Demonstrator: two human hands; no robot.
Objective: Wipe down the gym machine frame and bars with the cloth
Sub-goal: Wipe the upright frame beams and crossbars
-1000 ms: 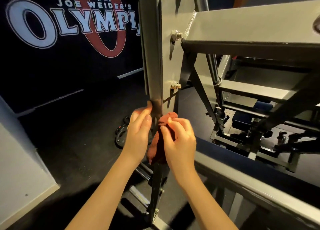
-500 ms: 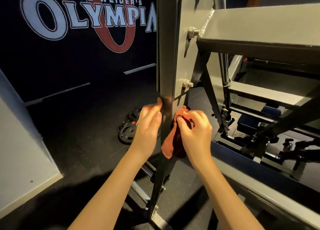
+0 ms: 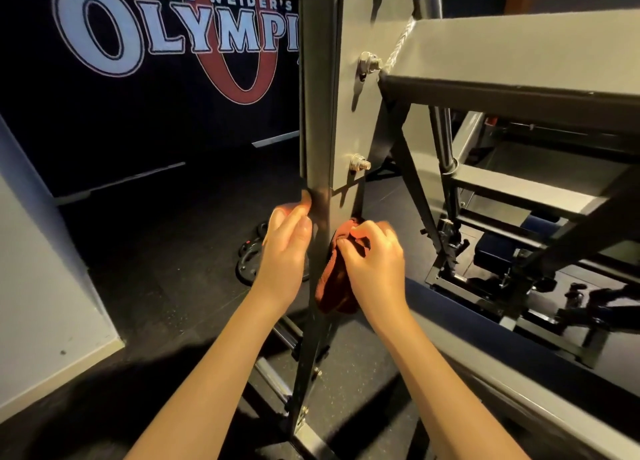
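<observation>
Right, so the person is stood close up to the gym machine frame, both bare forearms reaching in from the near edge. The left hand is clasped on the left side of the dark upright post, fingers curled round its far edge & thumb lying up the near face, just below where the grey bolted plate ends. The right hand has the cloth bunched in its curled fingers & thumb, held vs the right side of that same post, approx level w/ the other hand. The cloth is rust-red, pinned btwn palm and metal, and its loose end hangs down under the wrist, touching the post. Two bolts stick out of the plate, an upper bolt & a lower bolt, both above the hands. A thick grey beam runs off to the right from the plate, w/ a weld seam where they meet; under it, further right, are more bars, dark brackets & blue pads, too shadowy to sort out. Left of the post, on the dark floor, lie black weight plates, partly hidden behind the left hand. The far wall carries a banner reading JOE WEIDER'S OLYMPI, cut off by the post. A pale wall stands at near left
</observation>
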